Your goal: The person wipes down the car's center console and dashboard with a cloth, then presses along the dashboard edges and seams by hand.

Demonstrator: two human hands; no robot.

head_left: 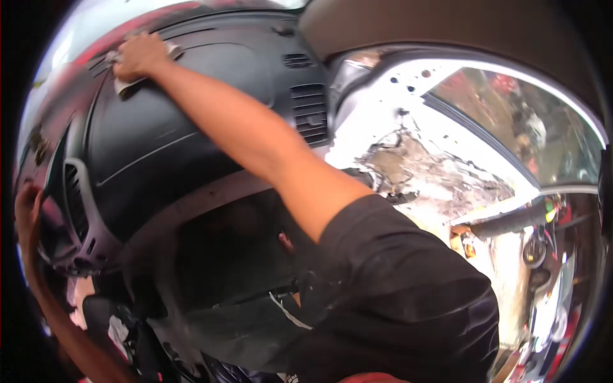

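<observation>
At the far left of the dashboard, on its top surface near the windshield, your right hand presses down on a pale cloth. The fingers of this hand are bent and closed over the cloth, whose edges show on both sides of the hand. Your right arm reaches across the dashboard from a black sleeve on the near right. At the left edge, your left hand is raised, to the left of an upright vent; its fingers look partly curled, and whether they hold anything cannot be told.

To the right of the cloth, well apart from it, a small vent lies beyond a larger slatted vent at the dashboard's right end. Farther right stands a white car door with a window and a patchy, stained inner surface. Below the dashboard, on the near side, is a dark panel, its details lost in shadow.
</observation>
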